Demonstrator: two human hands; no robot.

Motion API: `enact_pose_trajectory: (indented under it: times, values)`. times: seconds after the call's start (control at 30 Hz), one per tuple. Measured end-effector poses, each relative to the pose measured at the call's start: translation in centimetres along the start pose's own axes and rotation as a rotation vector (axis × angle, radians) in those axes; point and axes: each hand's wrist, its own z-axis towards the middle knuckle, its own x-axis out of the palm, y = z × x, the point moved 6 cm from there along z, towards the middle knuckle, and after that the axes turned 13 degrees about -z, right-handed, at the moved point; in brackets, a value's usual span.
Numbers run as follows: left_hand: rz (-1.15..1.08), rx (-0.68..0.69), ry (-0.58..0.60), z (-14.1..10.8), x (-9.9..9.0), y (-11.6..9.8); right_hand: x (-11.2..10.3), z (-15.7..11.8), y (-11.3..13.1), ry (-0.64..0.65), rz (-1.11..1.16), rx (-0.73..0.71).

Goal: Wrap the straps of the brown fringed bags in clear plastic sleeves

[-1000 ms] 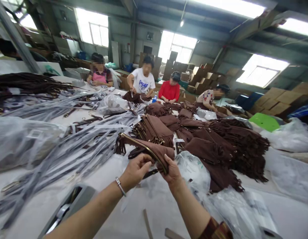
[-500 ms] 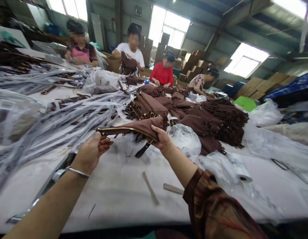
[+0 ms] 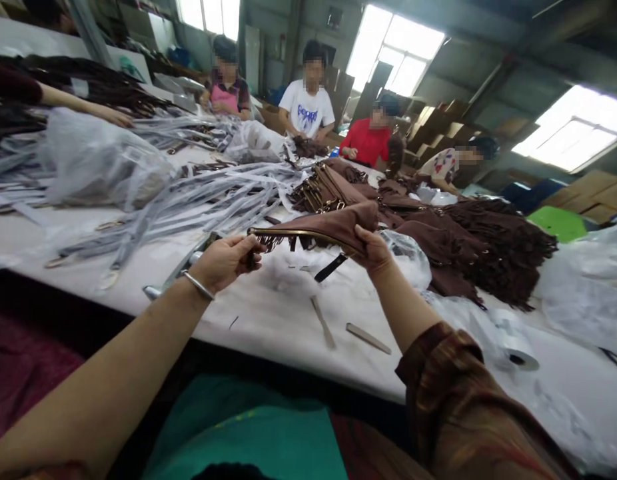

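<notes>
A brown zippered bag (image 3: 338, 223) with fringe is stretched between my two hands above the white table (image 3: 268, 333). My left hand (image 3: 233, 260) pinches the left end of its gold zipper, and a silver bangle circles that wrist. At the other end, my right hand (image 3: 373, 248) grips the bag's right corner, fingers partly hidden behind the cloth. A dark strap tab (image 3: 330, 268) dangles below the bag near my right hand. Just behind it lies a pile of similar brown bags (image 3: 438, 233).
Plastic-wrapped straps (image 3: 213, 207) and a clear plastic bag (image 3: 103, 160) cover the table's left. Two flat strips, one a grey strip (image 3: 367, 338), lie in front. A plastic film roll (image 3: 513, 343) rests at right. Several people work across the table; another person's arm (image 3: 88, 107) reaches in from the left.
My view has swung left and down, so the table edge and a green cloth on my lap now show. The bag stays held in both hands. The white-shirted person has lowered a brown bag.
</notes>
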Motion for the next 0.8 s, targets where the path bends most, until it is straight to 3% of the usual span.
enact_pose_trajectory:
  times: [0.1, 0.2, 0.3, 0.37, 0.4, 0.43, 0.53, 0.6, 0.7, 0.8]
  values:
    - [0.120, -0.042, -0.029, -0.8, -0.6, -0.1, -1.8, 1.3, 1.2, 0.001, -0.364, -0.095]
    - [0.265, -0.147, -0.045, -0.4, -1.1, 1.0, -3.7, 2.3, 1.2, -0.126, -0.816, -0.171]
    - [0.387, -0.289, -0.078, 0.9, -1.5, 2.6, -2.8, 0.6, -0.1, -0.249, -1.065, -0.319]
    - [0.415, -0.354, -0.092, 1.9, -1.6, 3.0, 0.5, -2.4, -2.2, -0.215, -1.130, -0.465]
    - [0.425, -0.375, -0.092, 2.4, -1.5, 3.1, 3.1, -4.4, -3.5, -0.120, -1.165, -0.602]
    - [0.436, -0.390, -0.087, 2.9, -1.4, 2.9, 6.1, -6.4, -5.1, 0.018, -1.186, -0.717]
    - [0.472, -0.405, -0.078, 4.0, -0.8, 2.0, 15.4, -11.7, -11.2, 0.645, -1.253, -0.934]
    - [0.476, -0.399, -0.076, 4.3, -0.3, 1.3, 19.9, -13.1, -14.3, 0.855, -1.330, -1.017]
    - [0.456, -0.405, -0.110, 4.2, 0.0, 0.8, 24.5, -11.9, -16.9, 0.885, -1.508, -1.037]
    - [0.405, -0.447, -0.149, 3.5, -0.5, 1.2, 26.6, -10.0, -18.1, 0.882, -1.666, -0.988]
